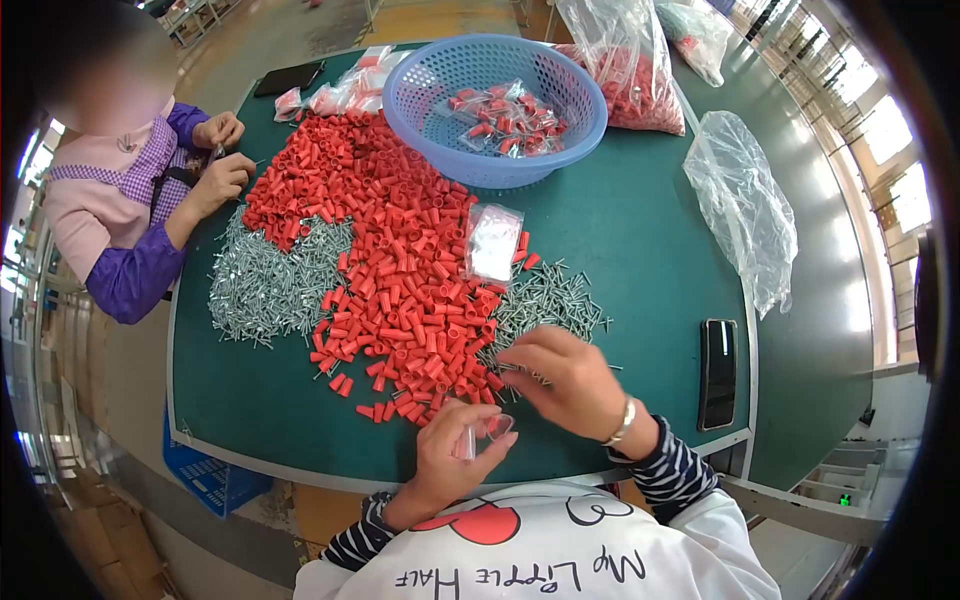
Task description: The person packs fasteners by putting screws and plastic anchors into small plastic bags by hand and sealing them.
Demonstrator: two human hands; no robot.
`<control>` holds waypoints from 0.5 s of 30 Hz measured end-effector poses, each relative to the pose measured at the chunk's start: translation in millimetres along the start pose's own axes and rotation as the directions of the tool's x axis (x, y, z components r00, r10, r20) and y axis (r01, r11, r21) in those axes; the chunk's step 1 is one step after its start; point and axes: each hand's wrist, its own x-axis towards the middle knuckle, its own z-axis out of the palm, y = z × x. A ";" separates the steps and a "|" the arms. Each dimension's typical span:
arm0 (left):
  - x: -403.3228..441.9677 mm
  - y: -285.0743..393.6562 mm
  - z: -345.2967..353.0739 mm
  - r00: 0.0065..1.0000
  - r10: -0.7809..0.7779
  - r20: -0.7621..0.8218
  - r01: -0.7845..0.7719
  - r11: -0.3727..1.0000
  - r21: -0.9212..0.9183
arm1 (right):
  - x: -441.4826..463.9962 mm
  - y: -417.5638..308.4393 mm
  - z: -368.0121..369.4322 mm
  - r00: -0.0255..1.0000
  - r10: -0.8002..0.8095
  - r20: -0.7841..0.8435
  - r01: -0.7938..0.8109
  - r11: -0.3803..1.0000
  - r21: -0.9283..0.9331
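Observation:
My left hand [455, 450] is near the table's front edge, its fingers closed round a small clear plastic bag [467, 442] with something red inside. My right hand [567, 380] reaches over the near edge of the right-hand screw pile [556, 303]; its fingers are bent together, and whatever is between the fingertips is too small to make out. A big heap of red plastic caps [415, 290] lies just beyond my left hand. On the heap's right side rests a stack of flat clear bags [494, 243].
A blue basket [495, 175] holds filled bags. Beyond it stands a large bag of red parts [635, 90]. An empty plastic bag [745, 210] and a phone [717, 373] lie at the right. A co-worker [125, 200] works at the left beside another screw pile [275, 285].

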 end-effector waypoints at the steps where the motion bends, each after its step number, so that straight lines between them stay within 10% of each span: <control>1: -1.0 -0.9 0.7 1.000 0.000 0.006 0.000 1.000 -0.007 | 3.9 1.5 10.0 0.999 -0.033 0.022 0.033 0.999 -0.007; 8: 1.3 2.6 -3.2 0.999 0.015 0.042 -0.015 1.000 0.022 | 14.0 12.6 43.8 0.966 -0.172 0.195 0.207 0.962 -0.176; 15: 0.9 -4.1 2.4 0.999 -0.027 -0.045 0.026 1.000 -0.014 | 16.4 -10.3 -3.2 0.996 0.078 0.047 -0.087 0.966 0.244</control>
